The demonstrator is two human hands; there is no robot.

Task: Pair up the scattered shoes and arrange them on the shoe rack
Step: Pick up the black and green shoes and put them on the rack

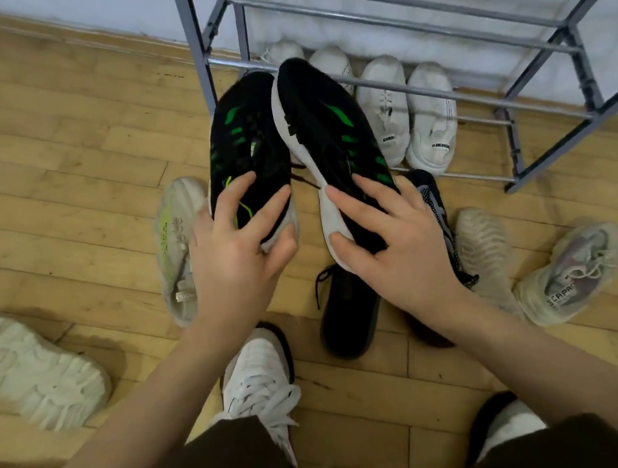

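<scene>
1. Nearest the camera, two white lace-up sneakers [260, 385] worn by the person stand on the wooden plank floor [28, 163].
2. The left hand [237, 244] has its grip clamped on the heel of one black mesh sneaker with green stripes [245, 139].
3. The right hand [393, 245] grips the heel of the matching black-and-green sneaker [328, 130], tilted so its white sole shows.
4. Beyond, four white sneakers [384, 102] line the bottom tier of the grey metal shoe rack [429, 31].

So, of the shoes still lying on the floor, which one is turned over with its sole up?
The large pale shoe at the far left edge. Its ridged tread faces up, while the cream shoe beside the left hand and the pinkish shoe on the right show their laces.
</scene>
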